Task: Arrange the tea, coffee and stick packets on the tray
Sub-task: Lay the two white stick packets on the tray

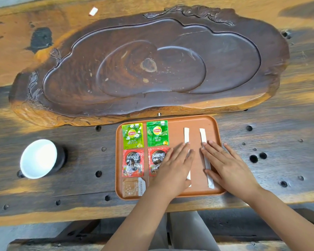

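Observation:
An orange tray (176, 122) sits near the table's front edge. Two green Lipton tea packets (132, 135) (157, 133) lie side by side at its far left. Below them are two red Nescafe coffee packets (133, 163) (155, 160), and a brown sachet (132, 187) lies at the near left corner. Two white stick packets (186, 134) (204, 140) run lengthwise on the right half. My left hand (174, 169) lies flat over the left stick and the right coffee packet's edge. My right hand (228, 165) rests flat beside the right stick, fingers touching it.
A large carved dark wooden tea board (152, 60) fills the table behind the tray. A white cup (38, 158) stands to the left. A small white scrap (93, 11) lies at the far edge. The tabletop has several round holes.

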The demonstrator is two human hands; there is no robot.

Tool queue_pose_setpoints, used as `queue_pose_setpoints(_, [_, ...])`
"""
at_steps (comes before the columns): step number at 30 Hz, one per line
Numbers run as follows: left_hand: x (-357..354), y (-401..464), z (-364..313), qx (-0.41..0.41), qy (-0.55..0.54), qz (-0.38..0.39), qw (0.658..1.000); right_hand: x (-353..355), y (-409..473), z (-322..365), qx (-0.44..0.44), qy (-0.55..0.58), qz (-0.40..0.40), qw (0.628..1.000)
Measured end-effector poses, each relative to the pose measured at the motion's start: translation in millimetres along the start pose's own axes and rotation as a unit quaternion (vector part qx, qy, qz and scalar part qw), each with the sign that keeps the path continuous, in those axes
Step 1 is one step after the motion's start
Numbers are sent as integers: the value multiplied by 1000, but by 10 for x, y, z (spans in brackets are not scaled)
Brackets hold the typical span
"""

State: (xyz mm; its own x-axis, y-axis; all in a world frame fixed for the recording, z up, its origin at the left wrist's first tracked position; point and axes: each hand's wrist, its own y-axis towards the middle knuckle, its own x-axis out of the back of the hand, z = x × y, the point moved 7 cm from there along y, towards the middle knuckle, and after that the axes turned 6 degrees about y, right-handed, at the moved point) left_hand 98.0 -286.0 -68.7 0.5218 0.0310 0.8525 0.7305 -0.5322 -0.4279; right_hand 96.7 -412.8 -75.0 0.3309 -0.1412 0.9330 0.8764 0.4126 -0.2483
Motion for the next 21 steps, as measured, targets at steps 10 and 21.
queue_pose_setpoints(10, [8, -42, 7, 22, -24, -27, 999, -28, 105, 46, 2, 16, 7, 1000])
queue_pose_setpoints(21, [42, -59, 17, 25, -9, -42, 999, -17, 117, 55, 7, 21, 15, 1000])
